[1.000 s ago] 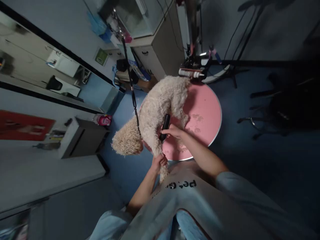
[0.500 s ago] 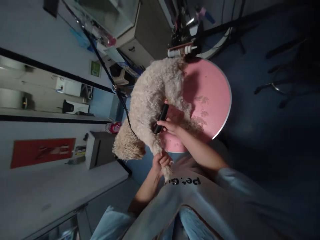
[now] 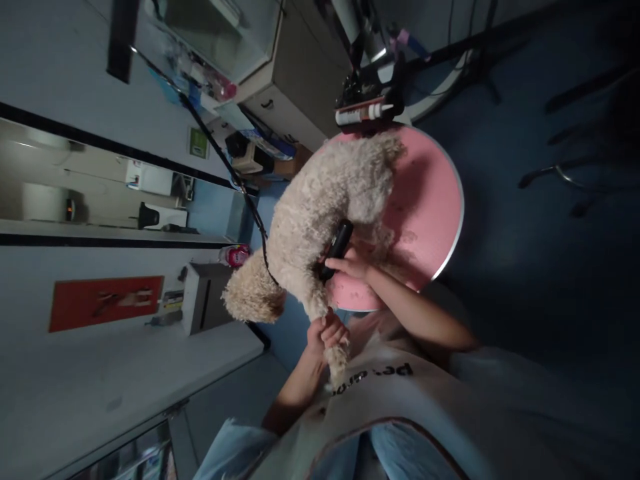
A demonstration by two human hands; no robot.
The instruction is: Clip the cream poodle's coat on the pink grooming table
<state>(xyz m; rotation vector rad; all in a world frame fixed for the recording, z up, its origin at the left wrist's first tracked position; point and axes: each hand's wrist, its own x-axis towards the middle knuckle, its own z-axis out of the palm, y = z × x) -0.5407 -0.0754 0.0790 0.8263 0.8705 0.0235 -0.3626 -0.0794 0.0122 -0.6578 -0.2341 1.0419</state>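
Observation:
A curly cream dog (image 3: 320,200) stands on a round pink grooming table (image 3: 430,200), its head turned away at the left. My left hand (image 3: 327,331) is wrapped round one of its front legs, and the paw (image 3: 338,363) sticks out below my fingers towards my apron. In my right hand (image 3: 353,263) is a black hair clipper (image 3: 340,243), held against the underside of the chest behind that leg. The clipper's blade end is hidden in the fur. A dark grooming loop (image 3: 265,247) runs round the dog's neck.
The loop's strap (image 3: 213,143) slopes up to the upper left. At the table's far edge a holder carries a white bottle (image 3: 363,115) and tools. Cut fur (image 3: 400,250) lies on the pink top. A wheeled chair base (image 3: 560,173) stands at the right.
The dog's rear has shifted to the right and its body looks straighter. My right hand and the clipper have moved slightly right and down. My left hand keeps its grip on the leg.

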